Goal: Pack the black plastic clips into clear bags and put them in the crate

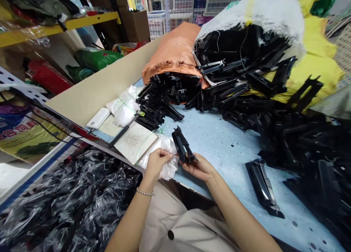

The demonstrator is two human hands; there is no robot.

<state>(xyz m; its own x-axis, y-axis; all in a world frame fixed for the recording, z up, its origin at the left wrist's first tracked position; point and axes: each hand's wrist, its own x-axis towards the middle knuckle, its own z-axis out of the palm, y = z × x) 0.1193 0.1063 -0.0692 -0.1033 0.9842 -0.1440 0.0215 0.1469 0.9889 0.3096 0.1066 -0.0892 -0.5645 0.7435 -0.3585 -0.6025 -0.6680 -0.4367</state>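
Note:
My right hand [201, 168] is closed around the lower end of a long black plastic part [180, 142], which tilts up and away over the table edge. At its left, my left hand [157, 163] has thumb and fingers pinched together on a clear plastic bag [169, 170] from a loose stack. The bag's opening cannot be made out. Another black part [264, 188] lies by itself on the blue tabletop [219, 146], right of my right hand.
Black parts spill from an orange sack [175, 43] and a white sack [263, 10]; a big heap [296, 135] covers the right side. A white board [135, 140], a white device [98, 118] and bundled bags [124, 107] lie left. Below stands a bin of bagged parts [68, 200].

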